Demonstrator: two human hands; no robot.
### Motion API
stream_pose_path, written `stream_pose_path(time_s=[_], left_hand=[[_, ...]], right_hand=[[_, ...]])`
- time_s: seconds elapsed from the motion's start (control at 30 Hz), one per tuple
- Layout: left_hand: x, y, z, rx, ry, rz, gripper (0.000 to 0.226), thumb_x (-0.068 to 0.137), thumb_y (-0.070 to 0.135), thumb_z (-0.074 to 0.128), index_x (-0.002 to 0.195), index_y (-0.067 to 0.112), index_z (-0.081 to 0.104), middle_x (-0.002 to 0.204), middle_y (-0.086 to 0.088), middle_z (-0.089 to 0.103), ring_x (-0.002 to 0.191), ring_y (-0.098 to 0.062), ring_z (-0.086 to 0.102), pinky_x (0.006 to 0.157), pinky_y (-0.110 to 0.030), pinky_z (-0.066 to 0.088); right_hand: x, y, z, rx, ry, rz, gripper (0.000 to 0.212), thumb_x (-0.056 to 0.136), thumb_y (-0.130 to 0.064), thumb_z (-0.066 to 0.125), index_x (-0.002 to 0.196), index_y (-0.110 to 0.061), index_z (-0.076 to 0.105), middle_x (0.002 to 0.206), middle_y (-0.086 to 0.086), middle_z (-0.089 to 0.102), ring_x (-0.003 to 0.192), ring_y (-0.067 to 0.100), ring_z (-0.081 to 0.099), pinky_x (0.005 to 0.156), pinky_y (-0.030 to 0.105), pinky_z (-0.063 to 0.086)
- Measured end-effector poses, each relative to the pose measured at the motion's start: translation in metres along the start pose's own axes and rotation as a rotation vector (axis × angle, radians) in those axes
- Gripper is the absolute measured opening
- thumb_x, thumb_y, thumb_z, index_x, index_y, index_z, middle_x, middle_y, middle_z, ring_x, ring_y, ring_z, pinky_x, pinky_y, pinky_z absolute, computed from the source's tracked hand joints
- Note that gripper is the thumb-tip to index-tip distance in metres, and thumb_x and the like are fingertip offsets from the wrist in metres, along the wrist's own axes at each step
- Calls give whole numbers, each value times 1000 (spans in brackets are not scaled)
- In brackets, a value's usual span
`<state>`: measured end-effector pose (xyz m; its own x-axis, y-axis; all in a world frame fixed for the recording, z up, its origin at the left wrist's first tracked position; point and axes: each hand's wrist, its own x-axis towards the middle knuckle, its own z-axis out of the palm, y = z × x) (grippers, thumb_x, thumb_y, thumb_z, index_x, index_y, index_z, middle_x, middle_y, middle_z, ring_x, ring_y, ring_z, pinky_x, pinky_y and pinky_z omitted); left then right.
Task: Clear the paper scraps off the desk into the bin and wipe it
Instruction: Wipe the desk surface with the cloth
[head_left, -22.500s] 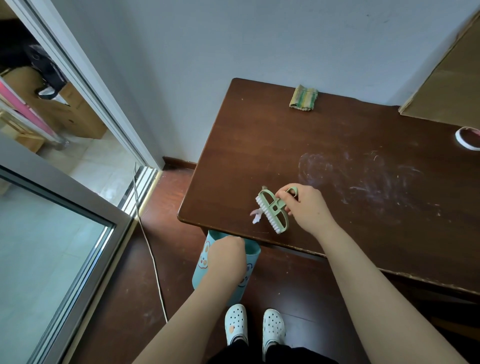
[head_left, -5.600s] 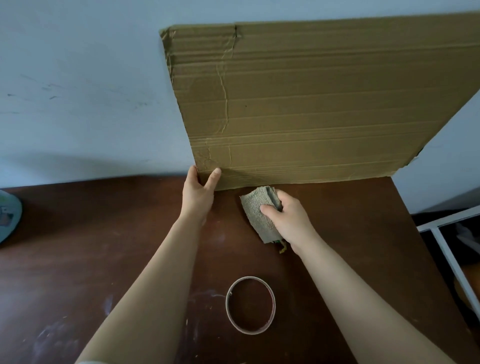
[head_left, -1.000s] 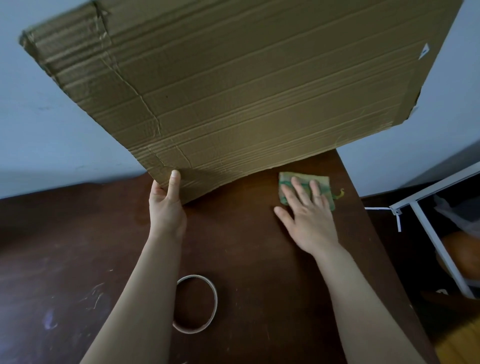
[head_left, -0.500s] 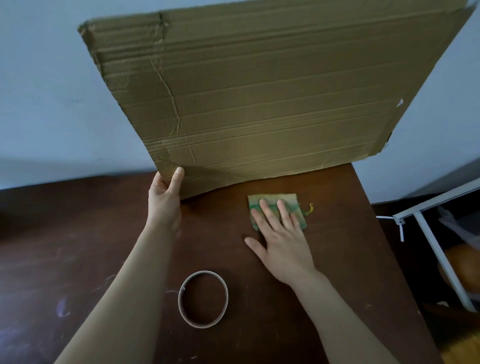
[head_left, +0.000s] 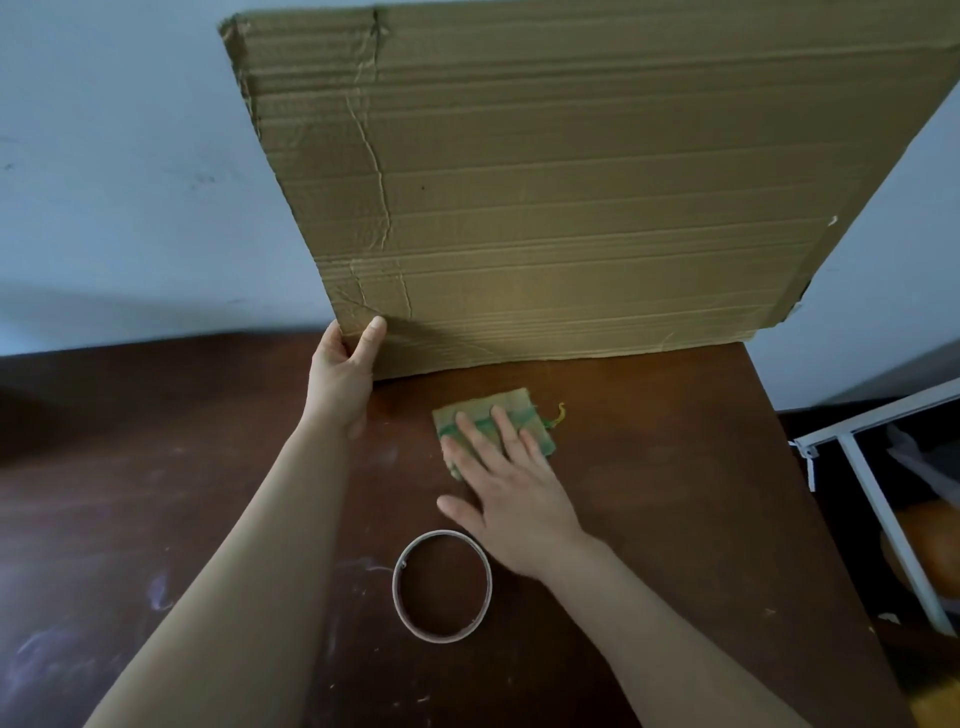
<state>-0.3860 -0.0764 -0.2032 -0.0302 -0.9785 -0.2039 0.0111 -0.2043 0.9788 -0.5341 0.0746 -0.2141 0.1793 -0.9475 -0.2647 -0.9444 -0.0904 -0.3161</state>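
The head view, the only 1 here, looks down on a dark brown surface (head_left: 649, 519) set against a pale wall (head_left: 130, 156). The left hand (head_left: 340, 384) grips the lower left corner of a large cardboard sheet (head_left: 545, 197), thumb across the front and fingers curled behind. The sheet is tipped up towards the wall with its bottom edge on or just above the surface, probably so the strip under it can be reached. The right hand (head_left: 511, 493) lies flat, fingers straight and slightly spread, pressing a folded green and yellow cloth (head_left: 519, 401) onto the surface just in front of that edge; a flat palm suits wiping better than a grip. A tape ring (head_left: 440, 637) lies nearer the person, just beside the right wrist and apart from the cloth. Pale chalky smears (head_left: 156, 597) mark the left part of the surface, so wiping looks unfinished there. A few tiny white flecks may be scraps; I cannot tell. The bin is out of sight. A white frame (head_left: 872, 499) stands past the right edge.
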Motion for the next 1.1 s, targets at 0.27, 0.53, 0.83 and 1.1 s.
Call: stream_pose_path(time_s=[0.27,0.53,0.83,1.1], left_hand=[[-6,10,-10,189,18,-34,37,83,38,67,116,26,54,112,5,64,102,-13,61,89,-34,49],[-63,18,-35,473,184,36,29,84,25,67,108,24,52,111,-1,57,91,-8,53,79,-24,42],[-144,-14,-43,909,-193,72,14,81,28,68,93,27,62,87,13,54,74,-2,52,66,-19,42],[-164,-19,-40,1150,-255,112,13,82,29,63,94,26,61,89,11,57,88,-11,56,69,-25,42]], right_hand=[[-15,15,-10,-19,-11,114,67,89,-65,7,149,-35,3,157,-16,-11,144,15,-15,115,38,-1],[40,-40,-7,46,-173,-86,62,95,-59,12,149,-32,-1,154,-14,-22,136,15,-34,112,36,-18],[-17,11,-10,97,-107,97,64,87,-64,3,147,-40,4,153,-23,-13,135,2,-31,109,29,-16],[48,-56,-10,128,-214,-20,55,98,-52,10,150,-32,10,157,-12,-9,141,18,-24,113,40,-13]])
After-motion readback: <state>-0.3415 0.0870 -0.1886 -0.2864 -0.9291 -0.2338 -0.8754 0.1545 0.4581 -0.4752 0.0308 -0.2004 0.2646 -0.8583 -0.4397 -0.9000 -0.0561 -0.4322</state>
